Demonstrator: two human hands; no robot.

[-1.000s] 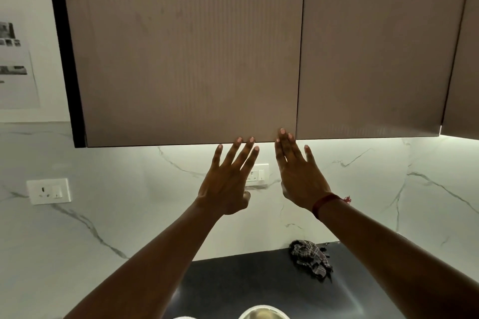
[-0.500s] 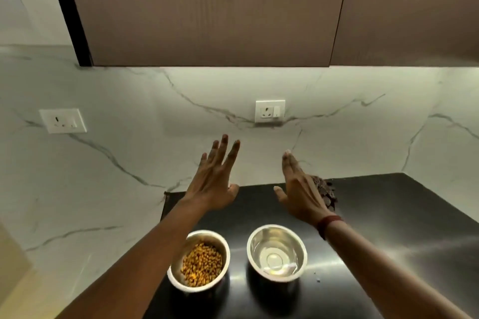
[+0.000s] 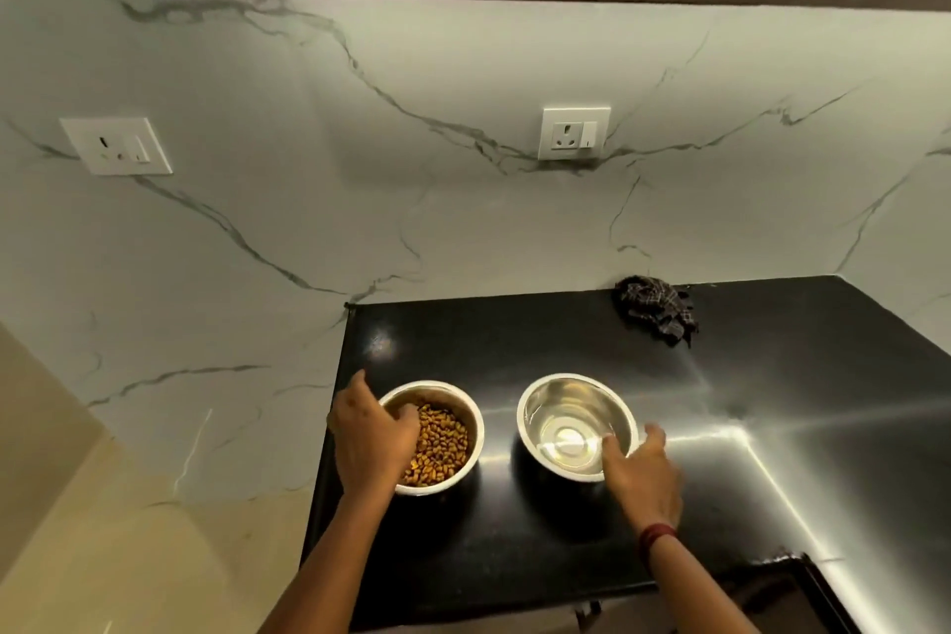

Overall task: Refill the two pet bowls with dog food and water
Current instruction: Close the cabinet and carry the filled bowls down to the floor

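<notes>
left hand [image 3: 370, 438] gripped left bowl [image 3: 478, 432] by its left rim, thumb inside beside kibble [image 3: 442, 443] | right hand [image 3: 643, 474] pinched right bowl [image 3: 566, 394] at its near-right rim, fingers blurred | bowls side by side, apart, on black counter [image 3: 566, 335] | checked cloth [image 3: 656, 309] against back wall

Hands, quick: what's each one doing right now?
Left hand: grips the food bowl by its rim, fingers curled inside.
Right hand: pinches the water bowl by its rim.
</notes>
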